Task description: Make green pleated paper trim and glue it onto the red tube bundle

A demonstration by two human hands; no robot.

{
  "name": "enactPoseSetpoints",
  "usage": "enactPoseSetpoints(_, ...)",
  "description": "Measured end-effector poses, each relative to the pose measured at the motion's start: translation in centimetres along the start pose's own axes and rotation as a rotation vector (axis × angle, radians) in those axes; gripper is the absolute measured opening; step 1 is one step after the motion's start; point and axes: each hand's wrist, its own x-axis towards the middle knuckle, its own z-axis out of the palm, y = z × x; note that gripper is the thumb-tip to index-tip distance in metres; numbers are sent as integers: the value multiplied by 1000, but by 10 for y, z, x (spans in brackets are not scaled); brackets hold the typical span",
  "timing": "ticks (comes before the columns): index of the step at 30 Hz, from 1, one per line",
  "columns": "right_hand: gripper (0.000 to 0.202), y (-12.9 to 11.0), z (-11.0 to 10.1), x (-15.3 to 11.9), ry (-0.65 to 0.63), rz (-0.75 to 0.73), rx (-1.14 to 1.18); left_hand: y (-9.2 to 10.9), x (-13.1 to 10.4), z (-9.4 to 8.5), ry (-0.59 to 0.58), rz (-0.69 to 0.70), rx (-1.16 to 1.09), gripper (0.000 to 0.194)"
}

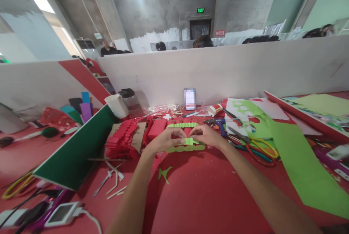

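My left hand (174, 135) and my right hand (204, 134) meet over the red table, with a folded light-green paper strip (188, 141) pinched between their fingertips. Just below that strip lies a row of overlapping green paper circles (187, 148). Behind my fingers runs a wavy green paper strip (185, 125), beside red paper rolls partly covered by my hands. A red block (157, 129) sits to the left of my left hand. Nearer to me on the table is a green paper scrap (165, 174).
Pleated red paper (121, 137) lies on cardboard at left, beside a leaning green board (79, 150). Scissors (261, 150), a blue glue gun (222, 126) and green sheets (297, 161) are at right. A phone (189, 99) leans on the white partition (163, 70).
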Motion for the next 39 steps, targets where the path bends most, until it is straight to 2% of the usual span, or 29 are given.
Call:
enactPoseSetpoints(4,16,-2,2,-1,-50,-23,30,-1,6,5,25,-43,35,26)
enactPoseSetpoints(13,17,-1,4,9,-39,8,81,-2,10,9,94,-88,16,25)
enactPoseSetpoints(18,15,-4,2,13,-59,21,80,-1,15,8,80,-114,-15,24)
enactPoseSetpoints(23,16,-4,1,17,-71,35,78,3,23,1,53,-176,106,19)
enactPoseSetpoints(29,16,-7,-5,23,-179,124,138,11,30,-5,21,-250,239,17)
enactPoseSetpoints(32,27,-7,-8,24,-211,124,159,10,35,-3,18,-243,242,16)
enactPoseSetpoints(35,29,-4,-9,24,-252,104,185,9,34,-3,9,-221,248,14)
enactPoseSetpoints(39,22,-2,-10,24,-250,108,182,11,10,-10,74,-69,332,22)
